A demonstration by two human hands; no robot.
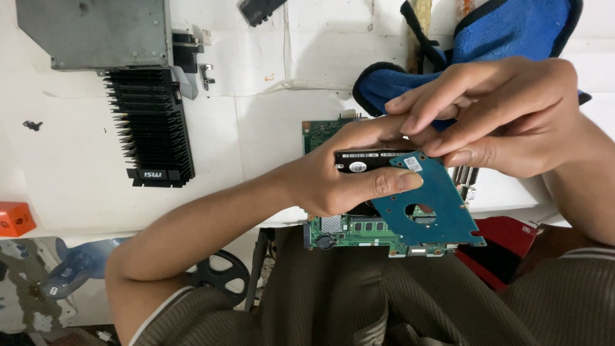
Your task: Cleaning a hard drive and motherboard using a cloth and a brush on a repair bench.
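We are gripping the hard drive in our left hand while our right hand is pinching its blue circuit board loose; lifting it clear needs care.

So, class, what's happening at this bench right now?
A person holds a small hard drive in the left hand, thumb on its blue circuit board, which sticks out past the drive. The right hand pinches at the board's top edge. A green motherboard lies beneath, with a black finned heatsink and a blue cloth on the white table.
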